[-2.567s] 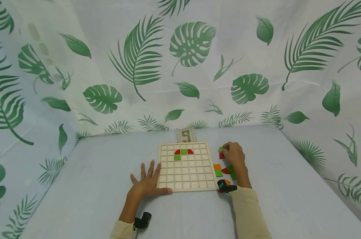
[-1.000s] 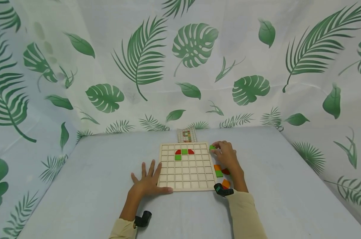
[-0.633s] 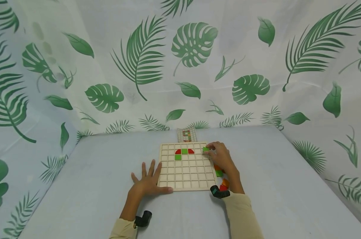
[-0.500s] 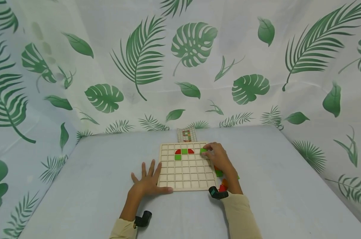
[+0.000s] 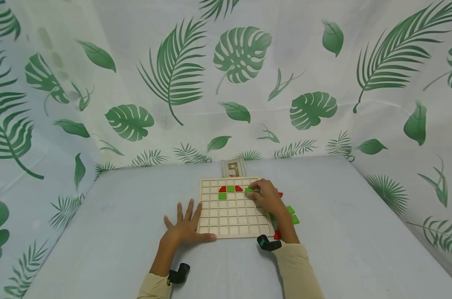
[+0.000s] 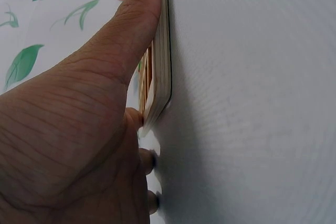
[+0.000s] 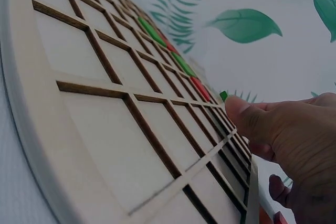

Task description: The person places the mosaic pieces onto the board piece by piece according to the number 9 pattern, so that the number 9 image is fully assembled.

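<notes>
A wooden grid board lies on the table, with a row of red, green and red tiles near its far edge. Below the left red tile sits a second green tile. My right hand pinches a green square tile just right of that row; in the right wrist view only a corner of this green tile shows past the thumb. At the board's near left corner my left hand rests with fingers spread. Its thumb lies along the board's near edge in the left wrist view.
Behind the board lies a pattern card printed with a coloured figure on a grid. Loose tiles lie right of the board, partly hidden by the right forearm, among them a green tile and a red tile. A leaf-print cloth hangs behind.
My right hand has picked the green tile up from the loose tiles at the right and carried it left over the board. My left hand has stayed put.
</notes>
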Motion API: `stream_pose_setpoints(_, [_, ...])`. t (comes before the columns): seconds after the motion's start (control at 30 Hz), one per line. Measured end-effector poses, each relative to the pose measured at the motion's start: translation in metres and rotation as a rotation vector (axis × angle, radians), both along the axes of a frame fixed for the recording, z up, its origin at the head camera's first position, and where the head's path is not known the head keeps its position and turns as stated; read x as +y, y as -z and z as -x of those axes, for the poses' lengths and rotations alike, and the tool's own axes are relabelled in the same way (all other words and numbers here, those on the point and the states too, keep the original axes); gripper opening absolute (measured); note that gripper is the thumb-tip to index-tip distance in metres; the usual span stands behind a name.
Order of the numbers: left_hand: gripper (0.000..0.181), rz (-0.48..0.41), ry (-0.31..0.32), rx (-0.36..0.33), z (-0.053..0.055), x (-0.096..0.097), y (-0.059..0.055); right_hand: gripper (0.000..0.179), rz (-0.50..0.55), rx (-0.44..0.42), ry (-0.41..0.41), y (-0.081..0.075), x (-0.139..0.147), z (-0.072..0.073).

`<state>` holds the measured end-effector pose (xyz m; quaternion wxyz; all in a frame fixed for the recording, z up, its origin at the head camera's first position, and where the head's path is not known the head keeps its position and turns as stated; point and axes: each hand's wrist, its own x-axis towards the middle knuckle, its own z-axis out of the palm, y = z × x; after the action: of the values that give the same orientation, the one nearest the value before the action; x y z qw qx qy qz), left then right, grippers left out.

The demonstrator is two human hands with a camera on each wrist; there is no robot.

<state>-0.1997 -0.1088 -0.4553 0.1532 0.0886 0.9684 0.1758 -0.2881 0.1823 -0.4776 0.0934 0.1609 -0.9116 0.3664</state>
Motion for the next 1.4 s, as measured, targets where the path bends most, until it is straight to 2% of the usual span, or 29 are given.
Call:
stream_pose_setpoints(0.2, [0.115, -0.001, 0.006, 0.001, 0.001, 0.000, 0.001, 0.025, 0.034, 0.020, -0.044, 0.001, -0.005, 0.000])
stream_pose_setpoints(0.4, [0.116, 0.006, 0.006, 0.002, 0.001, 0.001, 0.001, 0.021, 0.069, 0.121, -0.121, 0.005, -0.009, 0.002])
stream_pose_setpoints(0.53, [0.116, 0.002, 0.005, -0.001, 0.001, 0.001, 0.001, 0.022, 0.070, 0.138, -0.136, 0.008, -0.011, 0.006])
stream_pose_setpoints(0.9, [0.116, 0.009, 0.009, -0.007, 0.001, 0.000, 0.001, 0.022, -0.048, 0.017, -0.025, 0.005, -0.020, 0.001])
stream_pose_setpoints(1.4, [0.117, 0.005, 0.004, 0.007, 0.002, -0.001, 0.002, 0.023, -0.118, -0.009, 0.038, 0.000, -0.029, -0.001])
